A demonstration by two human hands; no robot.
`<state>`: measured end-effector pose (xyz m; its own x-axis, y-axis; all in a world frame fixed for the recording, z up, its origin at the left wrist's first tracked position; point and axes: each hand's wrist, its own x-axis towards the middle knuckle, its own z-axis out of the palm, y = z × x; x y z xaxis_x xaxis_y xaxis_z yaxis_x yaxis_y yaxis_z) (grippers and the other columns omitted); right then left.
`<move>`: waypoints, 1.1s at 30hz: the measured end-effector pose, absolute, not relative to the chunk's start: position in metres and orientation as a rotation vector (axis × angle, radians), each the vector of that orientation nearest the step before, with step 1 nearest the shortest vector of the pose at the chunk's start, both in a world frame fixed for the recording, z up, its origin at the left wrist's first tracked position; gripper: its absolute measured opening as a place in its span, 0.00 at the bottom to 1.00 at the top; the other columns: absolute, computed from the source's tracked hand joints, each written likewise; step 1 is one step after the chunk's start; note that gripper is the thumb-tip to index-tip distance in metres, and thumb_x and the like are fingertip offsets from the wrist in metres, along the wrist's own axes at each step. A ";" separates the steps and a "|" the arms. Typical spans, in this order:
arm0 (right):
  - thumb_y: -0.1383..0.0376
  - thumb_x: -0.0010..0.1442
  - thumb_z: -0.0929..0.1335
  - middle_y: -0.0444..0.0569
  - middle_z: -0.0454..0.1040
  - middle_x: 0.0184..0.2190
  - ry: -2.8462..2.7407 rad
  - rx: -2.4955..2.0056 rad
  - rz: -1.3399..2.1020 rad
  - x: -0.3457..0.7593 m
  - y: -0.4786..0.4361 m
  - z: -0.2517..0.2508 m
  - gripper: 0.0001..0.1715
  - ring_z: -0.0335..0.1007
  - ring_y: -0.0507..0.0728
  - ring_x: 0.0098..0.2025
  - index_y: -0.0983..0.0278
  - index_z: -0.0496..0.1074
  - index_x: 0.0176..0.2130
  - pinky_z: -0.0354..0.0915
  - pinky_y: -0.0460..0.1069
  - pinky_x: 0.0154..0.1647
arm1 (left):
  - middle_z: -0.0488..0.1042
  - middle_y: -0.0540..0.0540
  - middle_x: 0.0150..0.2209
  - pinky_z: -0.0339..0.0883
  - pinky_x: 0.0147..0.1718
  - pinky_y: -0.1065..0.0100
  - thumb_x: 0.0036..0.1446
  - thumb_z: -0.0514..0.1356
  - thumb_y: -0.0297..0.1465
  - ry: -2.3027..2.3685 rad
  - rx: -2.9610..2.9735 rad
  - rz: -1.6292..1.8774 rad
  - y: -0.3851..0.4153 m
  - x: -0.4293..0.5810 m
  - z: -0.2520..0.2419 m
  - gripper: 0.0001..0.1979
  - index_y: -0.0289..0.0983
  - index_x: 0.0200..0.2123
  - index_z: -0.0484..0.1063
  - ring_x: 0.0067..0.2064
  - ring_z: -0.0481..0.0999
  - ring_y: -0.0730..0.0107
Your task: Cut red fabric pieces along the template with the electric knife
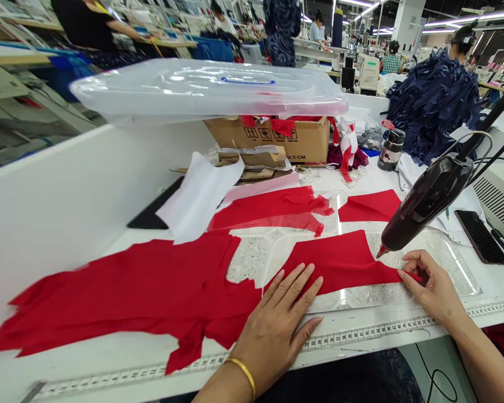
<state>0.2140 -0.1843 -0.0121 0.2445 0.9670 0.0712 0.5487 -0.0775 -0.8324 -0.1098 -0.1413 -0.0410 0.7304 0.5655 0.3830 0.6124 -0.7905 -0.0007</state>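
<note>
So that nothing slips, it seems, we lay the large red cloth (pixel 109 296) at left, near the carton (pixel 306 140) printed "X 15 CM"; our left hand (pixel 273 330), fingers spread, presses the red panel (pixel 336 263) on a clear plastic sheet (pixel 445 268), while our right hand (pixel 434 285) pinches its narrow end between closed fingertips, beside a black handheld iron (pixel 428 198).

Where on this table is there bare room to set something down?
White tabletop shows right of the clear plastic sheet, below the black phone, and in a strip along the tape measure. Crowded around the cardboard box, with red fabric scraps and a steel flask.
</note>
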 end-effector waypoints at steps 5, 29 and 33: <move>0.55 0.58 0.67 0.44 0.69 0.27 -1.389 -1.808 0.514 0.225 -0.189 -0.016 0.14 0.64 0.55 0.29 0.60 0.67 0.42 0.64 0.51 0.31 | 0.63 0.40 0.68 0.59 0.66 0.53 0.70 0.52 0.38 -0.959 -2.782 -0.650 -0.141 -0.108 -0.043 0.28 0.38 0.70 0.56 0.68 0.63 0.55; 0.64 0.59 0.63 0.48 0.78 0.31 -1.674 -1.712 0.168 0.210 -0.187 -0.004 0.09 0.74 0.59 0.33 0.59 0.73 0.36 0.69 0.55 0.38 | 0.62 0.37 0.68 0.62 0.65 0.51 0.70 0.53 0.38 -1.032 -2.775 -0.734 -0.144 -0.107 -0.047 0.31 0.37 0.72 0.52 0.68 0.63 0.50; 0.65 0.61 0.63 0.48 0.77 0.33 -1.869 -1.494 0.197 0.184 -0.159 0.010 0.08 0.73 0.57 0.31 0.59 0.72 0.38 0.70 0.52 0.33 | 0.64 0.37 0.67 0.62 0.65 0.51 0.70 0.52 0.36 -1.028 -2.748 -0.794 -0.147 -0.105 -0.052 0.28 0.35 0.69 0.57 0.68 0.62 0.51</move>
